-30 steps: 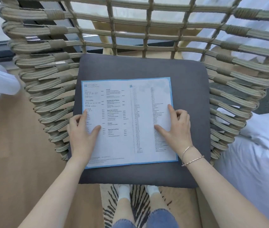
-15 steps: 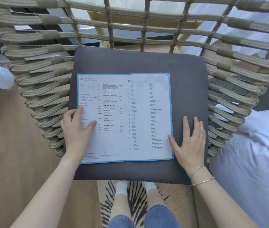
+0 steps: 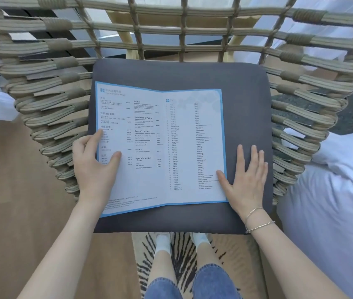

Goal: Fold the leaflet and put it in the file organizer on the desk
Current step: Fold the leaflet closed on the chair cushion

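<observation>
While the leaflet point(image 3: 160, 145) lies open on the dark grey cushion point(image 3: 246, 87) of the woven chair point(image 3: 48, 100), my left hand point(image 3: 94, 167) grips its left edge, thumb on the printed face and fingers curled round the border, and that side is lifted a little off the cushion. My right hand point(image 3: 246, 178) lies flat and spread on the cushion just beside the right edge, holding nothing, its thumb pressing the lower right corner. A crease runs down the middle of the sheet. Bare cushion shows above, below and to the right of the paper; the chair's woven sides rise close on both flanks. A white bed point(image 3: 333, 201) stands near on my right.
</observation>
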A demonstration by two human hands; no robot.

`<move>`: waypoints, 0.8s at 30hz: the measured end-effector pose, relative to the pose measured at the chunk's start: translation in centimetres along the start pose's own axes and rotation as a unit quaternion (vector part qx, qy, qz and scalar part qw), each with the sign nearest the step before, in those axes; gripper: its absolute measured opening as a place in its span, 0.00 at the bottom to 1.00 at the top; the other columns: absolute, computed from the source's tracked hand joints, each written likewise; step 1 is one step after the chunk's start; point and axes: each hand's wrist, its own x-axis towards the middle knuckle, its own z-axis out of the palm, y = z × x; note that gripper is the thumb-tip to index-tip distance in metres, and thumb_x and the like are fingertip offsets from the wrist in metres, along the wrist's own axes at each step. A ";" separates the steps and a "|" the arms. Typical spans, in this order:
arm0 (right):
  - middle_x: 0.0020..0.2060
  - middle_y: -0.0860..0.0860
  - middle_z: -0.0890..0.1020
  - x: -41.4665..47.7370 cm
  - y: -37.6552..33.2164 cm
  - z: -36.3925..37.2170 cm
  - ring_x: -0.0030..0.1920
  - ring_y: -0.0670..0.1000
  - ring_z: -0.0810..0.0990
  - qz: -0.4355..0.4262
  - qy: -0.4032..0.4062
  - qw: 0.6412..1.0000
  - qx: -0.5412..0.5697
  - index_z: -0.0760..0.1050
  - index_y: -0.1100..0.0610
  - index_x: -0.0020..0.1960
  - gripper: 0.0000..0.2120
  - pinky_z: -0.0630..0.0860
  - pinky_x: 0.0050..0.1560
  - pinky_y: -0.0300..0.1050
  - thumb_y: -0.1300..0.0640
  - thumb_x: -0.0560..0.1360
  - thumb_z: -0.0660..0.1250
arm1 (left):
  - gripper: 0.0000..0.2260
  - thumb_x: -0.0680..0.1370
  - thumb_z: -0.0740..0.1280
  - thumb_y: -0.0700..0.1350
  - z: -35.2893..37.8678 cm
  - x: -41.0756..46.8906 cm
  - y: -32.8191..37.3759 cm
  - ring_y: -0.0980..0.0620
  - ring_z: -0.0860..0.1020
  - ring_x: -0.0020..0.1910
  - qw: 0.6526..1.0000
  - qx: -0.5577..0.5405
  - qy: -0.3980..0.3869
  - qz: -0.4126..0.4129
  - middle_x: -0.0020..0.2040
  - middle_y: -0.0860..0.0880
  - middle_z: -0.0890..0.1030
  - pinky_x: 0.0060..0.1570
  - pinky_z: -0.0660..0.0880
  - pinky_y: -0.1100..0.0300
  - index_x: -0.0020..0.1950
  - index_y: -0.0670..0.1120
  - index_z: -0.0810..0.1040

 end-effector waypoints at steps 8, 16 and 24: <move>0.78 0.63 0.55 0.1 -0.1 -0.5 0.79 0.65 0.49 0.004 -0.028 1.000 0.001 0.53 0.55 0.80 0.39 0.51 0.76 0.65 0.34 0.76 0.54 | 0.22 0.73 0.70 0.34 -0.6 -1.6 6.3 0.54 0.76 0.51 0.993 -0.072 -0.009 0.095 0.56 0.52 0.70 0.49 0.73 0.69 0.67 0.44 0.76; 0.79 0.62 0.54 0.1 -0.1 -0.7 0.79 0.64 0.49 0.006 -0.037 0.999 0.001 0.51 0.54 0.80 0.39 0.50 0.77 0.64 0.34 0.76 0.53 | 0.20 0.74 0.69 0.31 4.1 -4.9 11.5 0.59 0.75 0.46 0.964 -0.132 -0.098 0.210 0.57 0.50 0.72 0.46 0.73 0.71 0.66 0.40 0.76; 0.78 0.62 0.57 0.1 0.1 -0.2 0.78 0.64 0.51 0.007 -0.014 1.000 0.018 0.54 0.53 0.79 0.38 0.50 0.76 0.63 0.34 0.76 0.55 | 0.21 0.74 0.68 0.34 9.2 -6.2 12.9 0.54 0.75 0.45 0.958 -0.134 -0.149 0.203 0.58 0.53 0.71 0.48 0.77 0.61 0.66 0.44 0.76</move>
